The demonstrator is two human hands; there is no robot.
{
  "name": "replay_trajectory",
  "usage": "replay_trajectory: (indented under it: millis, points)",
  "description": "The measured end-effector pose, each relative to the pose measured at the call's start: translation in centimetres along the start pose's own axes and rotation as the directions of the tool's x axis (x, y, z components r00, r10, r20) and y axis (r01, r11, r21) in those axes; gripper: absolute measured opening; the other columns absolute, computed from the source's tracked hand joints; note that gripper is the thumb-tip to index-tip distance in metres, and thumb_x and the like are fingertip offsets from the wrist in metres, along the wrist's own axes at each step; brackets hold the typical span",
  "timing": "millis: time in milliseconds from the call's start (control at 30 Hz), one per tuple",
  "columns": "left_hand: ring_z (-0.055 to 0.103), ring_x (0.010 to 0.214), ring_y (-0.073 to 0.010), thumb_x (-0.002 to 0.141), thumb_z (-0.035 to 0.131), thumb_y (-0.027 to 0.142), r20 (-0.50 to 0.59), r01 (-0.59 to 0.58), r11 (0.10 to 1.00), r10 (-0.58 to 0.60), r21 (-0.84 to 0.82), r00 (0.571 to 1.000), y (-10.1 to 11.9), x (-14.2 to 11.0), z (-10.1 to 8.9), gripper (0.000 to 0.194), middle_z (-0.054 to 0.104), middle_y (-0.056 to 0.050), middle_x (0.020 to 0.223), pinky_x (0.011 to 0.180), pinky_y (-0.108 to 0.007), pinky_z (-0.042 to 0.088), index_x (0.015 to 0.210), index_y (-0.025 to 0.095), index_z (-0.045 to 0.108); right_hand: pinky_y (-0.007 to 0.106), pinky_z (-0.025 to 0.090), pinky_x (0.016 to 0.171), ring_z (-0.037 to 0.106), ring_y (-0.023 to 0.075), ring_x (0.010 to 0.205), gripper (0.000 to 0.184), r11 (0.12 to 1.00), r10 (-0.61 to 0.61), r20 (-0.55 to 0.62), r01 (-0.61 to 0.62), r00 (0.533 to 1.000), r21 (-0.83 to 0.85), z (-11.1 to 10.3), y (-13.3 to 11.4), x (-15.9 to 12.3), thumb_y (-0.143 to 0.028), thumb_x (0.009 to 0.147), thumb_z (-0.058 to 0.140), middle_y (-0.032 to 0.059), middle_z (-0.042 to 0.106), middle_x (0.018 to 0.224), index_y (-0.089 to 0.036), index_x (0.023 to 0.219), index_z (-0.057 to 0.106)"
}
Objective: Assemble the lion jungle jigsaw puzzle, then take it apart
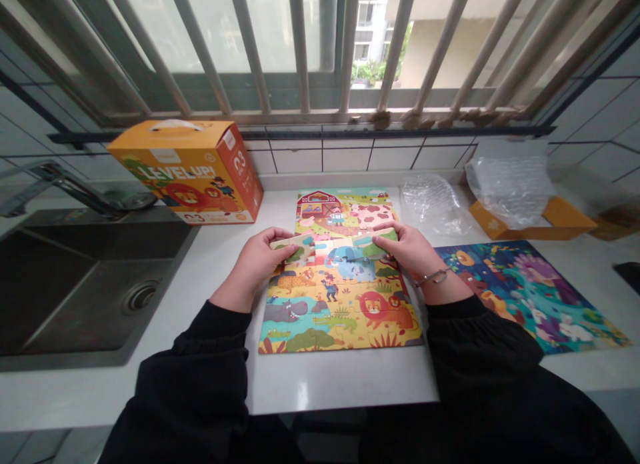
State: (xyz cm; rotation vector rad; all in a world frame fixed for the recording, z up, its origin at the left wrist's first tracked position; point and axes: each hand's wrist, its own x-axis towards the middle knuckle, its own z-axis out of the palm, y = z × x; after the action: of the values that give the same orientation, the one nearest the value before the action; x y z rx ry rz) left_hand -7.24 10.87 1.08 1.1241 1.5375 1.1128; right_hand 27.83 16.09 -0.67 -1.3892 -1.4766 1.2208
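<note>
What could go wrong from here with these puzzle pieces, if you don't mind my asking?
The lifted puzzle piece in the left hand might slip toward the steel sink beside it. The other lifted piece in the right hand could knock the farm and safari jigsaw puzzle out of line. The bracelet on the right wrist might catch the neighbouring jigsaw puzzle.
</note>
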Motion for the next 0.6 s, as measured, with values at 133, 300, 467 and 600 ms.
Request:
replay_trajectory:
  millis: [133, 300, 467, 600]
  points:
    - [0.063, 0.057, -0.0115, 0.063, 0.106, 0.044, -0.068, 0.007, 0.989, -0.017, -0.151, 0.998, 0.2, 0.0, 0.3, 0.061, 0.078, -0.002, 0.095, 0.050, -0.025, 0.050, 0.109, 0.022, 0.072, 0.029, 0.056, 0.054, 0.066, 0.0154, 0.064, 0.054, 0.996, 0.003, -0.060, 0.002, 0.998, 0.086, 0.4, -0.3, -0.2, -0.054, 0.078, 0.090, 0.0056, 0.079, 0.099, -0.021, 0.119, 0.077]
    - [0.063, 0.059, -0.0109, 0.064, 0.105, 0.043, -0.010, 0.023, 0.974, -0.026, -0.224, 1.000, 0.1, -0.1, 0.8, 0.063, 0.075, 0.000, 0.093, 0.053, -0.025, 0.053, 0.113, 0.022, 0.071, 0.026, 0.047, 0.050, 0.055, 0.0109, 0.059, 0.054, 0.992, -0.030, -0.125, 0.044, 0.992, 0.114, 0.9, -0.4, -0.2, -0.060, 0.078, 0.090, 0.0053, 0.078, 0.104, -0.022, 0.114, 0.077]
    - [0.074, 0.078, -0.0169, 0.069, 0.101, 0.035, 0.028, 0.028, 0.965, -0.022, -0.260, 0.999, 0.1, -0.4, 1.5, 0.053, 0.078, -0.005, 0.111, 0.061, -0.027, 0.060, 0.111, 0.023, 0.071, 0.026, 0.049, 0.057, 0.065, 0.0153, 0.073, 0.055, 0.976, -0.048, -0.166, 0.082, 0.985, 0.204, 1.3, -0.7, -0.2, -0.065, 0.076, 0.089, 0.0062, 0.079, 0.111, -0.025, 0.111, 0.074]
    - [0.076, 0.082, -0.0166, 0.069, 0.102, 0.032, 0.046, 0.014, 0.955, 0.000, -0.296, 0.999, 0.1, -0.3, 1.6, 0.051, 0.079, -0.006, 0.115, 0.065, -0.027, 0.061, 0.109, 0.022, 0.072, 0.025, 0.048, 0.057, 0.066, 0.0155, 0.074, 0.059, 0.940, -0.025, -0.132, 0.068, 0.991, 0.333, 1.4, -1.2, -0.3, -0.065, 0.073, 0.094, 0.0038, 0.077, 0.104, -0.027, 0.112, 0.071]
